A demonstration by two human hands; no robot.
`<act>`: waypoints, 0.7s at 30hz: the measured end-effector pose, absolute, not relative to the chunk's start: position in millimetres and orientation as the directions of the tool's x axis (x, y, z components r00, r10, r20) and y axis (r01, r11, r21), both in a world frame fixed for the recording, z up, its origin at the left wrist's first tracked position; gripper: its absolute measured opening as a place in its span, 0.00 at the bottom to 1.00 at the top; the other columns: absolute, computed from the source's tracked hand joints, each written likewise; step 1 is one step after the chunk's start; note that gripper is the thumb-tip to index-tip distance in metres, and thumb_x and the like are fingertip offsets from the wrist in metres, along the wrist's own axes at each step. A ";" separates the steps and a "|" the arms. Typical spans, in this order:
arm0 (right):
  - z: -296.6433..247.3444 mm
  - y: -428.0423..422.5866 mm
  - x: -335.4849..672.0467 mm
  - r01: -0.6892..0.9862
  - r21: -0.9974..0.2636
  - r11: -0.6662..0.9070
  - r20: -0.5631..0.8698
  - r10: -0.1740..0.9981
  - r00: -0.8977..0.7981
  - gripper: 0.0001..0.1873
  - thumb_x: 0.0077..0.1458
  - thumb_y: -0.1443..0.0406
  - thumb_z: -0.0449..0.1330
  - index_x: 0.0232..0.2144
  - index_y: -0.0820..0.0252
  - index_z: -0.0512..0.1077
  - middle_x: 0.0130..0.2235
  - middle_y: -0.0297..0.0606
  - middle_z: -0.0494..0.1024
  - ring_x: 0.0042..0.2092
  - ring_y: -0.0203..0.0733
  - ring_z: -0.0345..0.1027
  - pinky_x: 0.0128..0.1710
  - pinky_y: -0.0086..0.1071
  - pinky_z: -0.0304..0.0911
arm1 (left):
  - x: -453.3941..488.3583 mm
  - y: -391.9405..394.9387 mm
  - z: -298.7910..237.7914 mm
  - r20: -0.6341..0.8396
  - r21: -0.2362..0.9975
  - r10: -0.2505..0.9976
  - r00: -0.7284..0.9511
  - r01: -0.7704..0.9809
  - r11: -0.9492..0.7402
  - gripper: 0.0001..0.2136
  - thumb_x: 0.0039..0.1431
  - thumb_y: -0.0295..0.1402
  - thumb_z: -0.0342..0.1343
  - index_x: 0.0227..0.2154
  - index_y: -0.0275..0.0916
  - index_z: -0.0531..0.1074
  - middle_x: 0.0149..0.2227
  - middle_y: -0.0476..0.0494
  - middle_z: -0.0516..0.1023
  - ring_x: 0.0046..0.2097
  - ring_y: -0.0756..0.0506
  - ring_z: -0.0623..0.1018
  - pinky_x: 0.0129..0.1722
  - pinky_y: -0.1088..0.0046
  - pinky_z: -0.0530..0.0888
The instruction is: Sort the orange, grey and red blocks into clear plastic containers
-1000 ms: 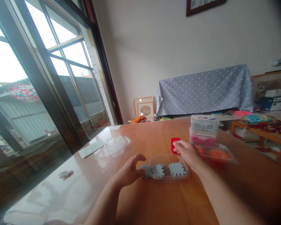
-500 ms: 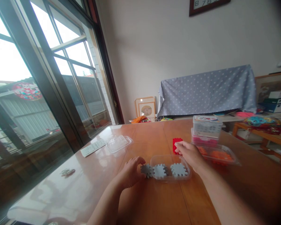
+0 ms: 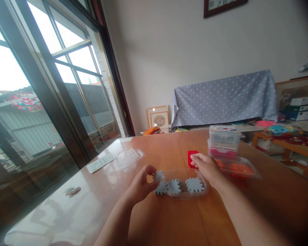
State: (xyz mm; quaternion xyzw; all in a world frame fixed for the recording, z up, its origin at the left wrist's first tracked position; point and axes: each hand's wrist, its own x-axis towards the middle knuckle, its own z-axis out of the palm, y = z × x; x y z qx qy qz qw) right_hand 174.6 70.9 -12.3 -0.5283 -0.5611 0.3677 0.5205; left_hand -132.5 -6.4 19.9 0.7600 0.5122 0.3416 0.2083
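Toward the lower middle of the frame, the left hand [image 3: 141, 186] pinches a grey toothed plastic tile [image 3: 158, 176] between thumb and fingers; it looks light and stiff, easiest held by its notched rim. Just right, other grey tiles [image 3: 194, 185] lie in a clear plastic tray [image 3: 184, 192] on the wooden surface [image 3: 174, 218], with open room in front. The right hand [image 3: 206, 167] touches a red toothed block [image 3: 193, 159]; whether it grips, I cannot tell.
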 end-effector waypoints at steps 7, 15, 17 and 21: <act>-8.5 69.0 173.0 0.220 -0.957 0.187 0.213 0.972 0.100 0.20 0.58 0.50 0.58 0.36 0.60 0.78 0.32 0.40 0.82 0.35 0.44 0.74 0.37 0.34 0.64 | -91.7 -12.6 28.8 0.296 0.710 0.900 0.320 0.556 -0.432 0.19 0.49 0.25 0.63 0.44 0.43 0.70 0.47 0.45 0.75 0.49 0.42 0.73 0.53 0.63 0.70; -3.7 64.7 172.1 0.195 -0.965 0.174 0.196 0.975 0.103 0.19 0.58 0.50 0.58 0.36 0.60 0.77 0.32 0.40 0.82 0.35 0.43 0.73 0.37 0.34 0.65 | -79.0 -14.7 28.2 0.187 0.687 0.939 0.289 0.644 -0.336 0.19 0.46 0.25 0.64 0.43 0.45 0.71 0.50 0.46 0.74 0.53 0.39 0.71 0.55 0.60 0.69; -4.1 64.7 172.2 0.192 -0.966 0.175 0.198 0.975 0.105 0.19 0.58 0.51 0.58 0.36 0.60 0.77 0.32 0.40 0.82 0.36 0.44 0.73 0.38 0.34 0.65 | -84.6 -13.7 27.6 0.201 0.699 0.938 0.284 0.629 -0.340 0.19 0.49 0.27 0.63 0.45 0.45 0.71 0.51 0.45 0.74 0.54 0.39 0.71 0.55 0.60 0.69; -7.8 67.2 173.7 0.207 -0.961 0.185 0.210 0.972 0.106 0.20 0.59 0.50 0.58 0.35 0.60 0.77 0.32 0.40 0.81 0.35 0.43 0.73 0.37 0.34 0.64 | -104.8 -9.7 23.9 0.229 0.724 0.944 0.238 0.607 -0.328 0.17 0.52 0.24 0.55 0.46 0.43 0.71 0.51 0.43 0.75 0.54 0.41 0.73 0.55 0.63 0.69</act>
